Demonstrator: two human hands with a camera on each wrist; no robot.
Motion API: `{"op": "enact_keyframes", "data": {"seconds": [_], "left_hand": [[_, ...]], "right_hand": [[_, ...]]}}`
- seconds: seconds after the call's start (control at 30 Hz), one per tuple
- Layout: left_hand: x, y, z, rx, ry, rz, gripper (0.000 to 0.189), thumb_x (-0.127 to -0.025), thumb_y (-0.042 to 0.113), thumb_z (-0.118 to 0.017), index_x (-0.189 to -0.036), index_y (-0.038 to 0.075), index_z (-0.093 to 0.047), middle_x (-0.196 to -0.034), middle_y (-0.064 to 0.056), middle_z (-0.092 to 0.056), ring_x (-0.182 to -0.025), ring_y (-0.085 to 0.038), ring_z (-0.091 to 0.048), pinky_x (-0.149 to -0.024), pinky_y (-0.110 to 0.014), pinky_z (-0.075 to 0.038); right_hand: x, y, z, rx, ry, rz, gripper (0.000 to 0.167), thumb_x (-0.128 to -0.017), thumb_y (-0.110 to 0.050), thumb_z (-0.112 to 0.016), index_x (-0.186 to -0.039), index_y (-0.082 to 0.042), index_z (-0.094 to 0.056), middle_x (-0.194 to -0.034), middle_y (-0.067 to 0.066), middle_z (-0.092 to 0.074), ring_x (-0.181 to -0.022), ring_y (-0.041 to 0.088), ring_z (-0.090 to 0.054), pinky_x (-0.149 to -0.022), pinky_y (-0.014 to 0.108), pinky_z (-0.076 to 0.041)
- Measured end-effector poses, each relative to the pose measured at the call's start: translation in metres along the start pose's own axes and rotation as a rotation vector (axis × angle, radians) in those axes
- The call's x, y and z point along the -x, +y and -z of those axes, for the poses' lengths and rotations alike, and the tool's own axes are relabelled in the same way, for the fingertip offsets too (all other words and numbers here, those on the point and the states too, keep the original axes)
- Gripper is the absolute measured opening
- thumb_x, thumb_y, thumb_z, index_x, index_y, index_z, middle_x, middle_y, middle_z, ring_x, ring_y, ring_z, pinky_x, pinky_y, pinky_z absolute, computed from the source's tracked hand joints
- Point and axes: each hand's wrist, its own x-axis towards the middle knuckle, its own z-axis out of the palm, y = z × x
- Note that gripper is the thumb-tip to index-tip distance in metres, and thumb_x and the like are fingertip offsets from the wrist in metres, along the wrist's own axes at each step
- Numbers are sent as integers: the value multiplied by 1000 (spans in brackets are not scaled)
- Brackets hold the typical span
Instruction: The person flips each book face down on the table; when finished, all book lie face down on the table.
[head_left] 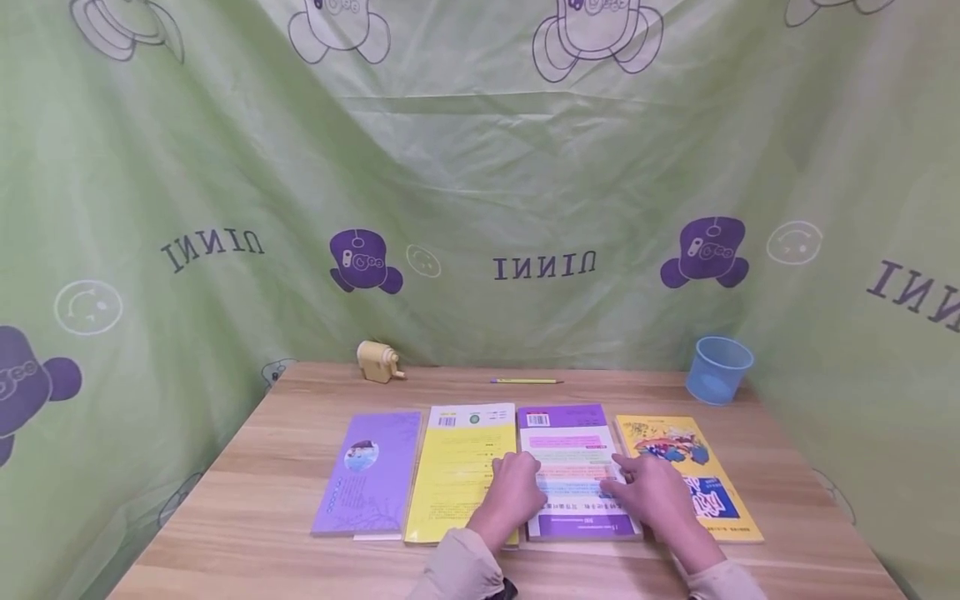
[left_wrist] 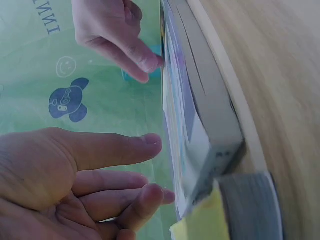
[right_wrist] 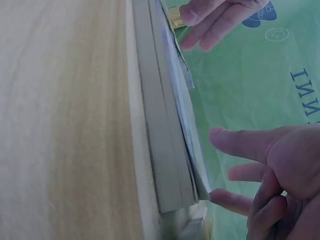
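Note:
A thick white book with purple bands (head_left: 573, 527) lies between my two hands. Over its left edge is my left hand (head_left: 517, 493), thumb out straight and other fingers loosely bent, as the left wrist view shows. My right hand (head_left: 654, 492) is at the book's right edge; in the right wrist view a fingertip (right_wrist: 222, 196) meets the cover's corner, with the thumb apart. Neither hand grips the book. To its left lies a yellow book (head_left: 450, 475), partly covered by the left hand. An orange-yellow book (head_left: 720, 475) lies on the right, partly behind the right hand.
At the far left of the row lies a purple book (head_left: 375, 475). Near the table's back edge are a beige pencil sharpener (head_left: 377, 362) with a crank, a yellow pencil (head_left: 525, 381) and a blue cup (head_left: 718, 372). A green printed curtain (head_left: 450, 183) hangs around the wooden table (head_left: 247, 500).

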Motion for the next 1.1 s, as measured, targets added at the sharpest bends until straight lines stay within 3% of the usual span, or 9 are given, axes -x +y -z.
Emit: {"op": "enact_keyframes", "data": {"seconds": [0.1,0.2,0.33,0.43,0.6,0.8,1.1], "left_hand": [[-2,4,-1,-24,0,-50,21,-67,0,-81,-88,-1,-76,-69,-4,-65,-71,-21,-50,-78,-35,-41],[-4,9,-3,-26,-14,-75,35,-68,6,-84,-103,1,-77,-90,-8,-77,-73,-20,-53,-77,-31,-42],[-7,15,-5,51,-48,-106,59,-71,13,-88,-126,4,-70,-115,-14,-75,-62,-15,-47,-64,-25,-43],[-9,20,-8,94,-63,-123,61,-73,19,-89,-129,7,-68,-118,-12,-75,-65,-11,-52,-66,-23,-47],[-12,30,-16,137,-73,-116,62,-74,24,-89,-131,12,-68,-113,-6,-77,-86,-15,-68,-81,-25,-52],[-14,42,-28,189,-95,-109,62,-72,25,-90,-129,11,-69,-102,-1,-78,-98,-16,-69,-90,-27,-52],[-14,52,-49,217,-100,-122,58,-72,25,-90,-127,16,-71,-108,5,-78,-107,-13,-68,-96,-26,-49]], "right_hand": [[-1,0,3,-13,8,-7,58,-79,-34,-84,-126,-4,-69,-65,2,-62,-57,16,-41,-52,27,-32],[-1,-1,6,-23,18,2,58,-79,-36,-84,-126,-5,-69,-72,6,-65,-59,17,-43,-53,27,-32],[-3,2,8,-30,44,33,56,-80,-38,-83,-124,-6,-71,-95,19,-74,-78,27,-62,-62,32,-43],[-4,7,10,-40,61,54,54,-81,-37,-82,-124,-6,-71,-113,21,-74,-97,34,-67,-75,43,-52],[-6,21,13,-71,79,80,55,-85,-37,-80,-127,-4,-69,-107,19,-75,-103,38,-67,-85,53,-52],[-10,47,14,-122,204,152,51,-82,-34,-83,-121,-3,-72,-106,19,-76,-107,43,-68,-90,58,-52],[-8,91,32,-180,52,-5,77,-88,-49,-74,-142,0,-52,-134,31,-59,-131,59,-43,-103,68,-38]]}}
